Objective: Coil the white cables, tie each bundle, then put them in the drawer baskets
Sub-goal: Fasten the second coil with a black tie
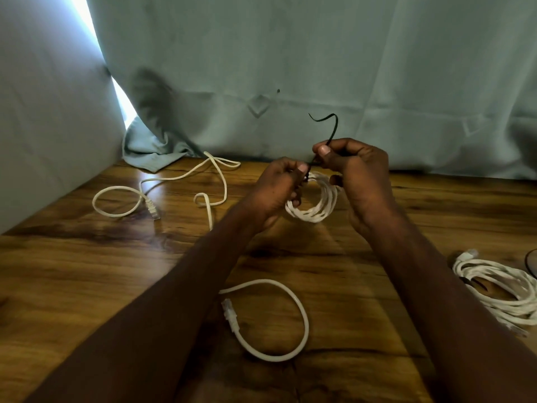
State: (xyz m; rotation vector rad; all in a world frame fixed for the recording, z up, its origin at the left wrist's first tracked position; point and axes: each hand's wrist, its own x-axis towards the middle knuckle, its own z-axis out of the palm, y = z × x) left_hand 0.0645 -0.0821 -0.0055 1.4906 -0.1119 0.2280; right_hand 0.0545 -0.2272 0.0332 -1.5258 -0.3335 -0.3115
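A coiled white cable bundle hangs between my hands above the wooden table. My left hand grips the coil's left side and pinches the lower end of a thin black tie. My right hand pinches the same tie just above the coil, and its free end curls upward. A loose white cable with a clear plug loops on the table under my forearms. It appears to run to the far left in more loops. Another coiled white bundle lies at the right edge.
A pale green curtain hangs along the table's back edge, with a bright gap at the left. A grey wall panel bounds the left side. A dark round rim shows at the far right. No drawer or baskets are in view.
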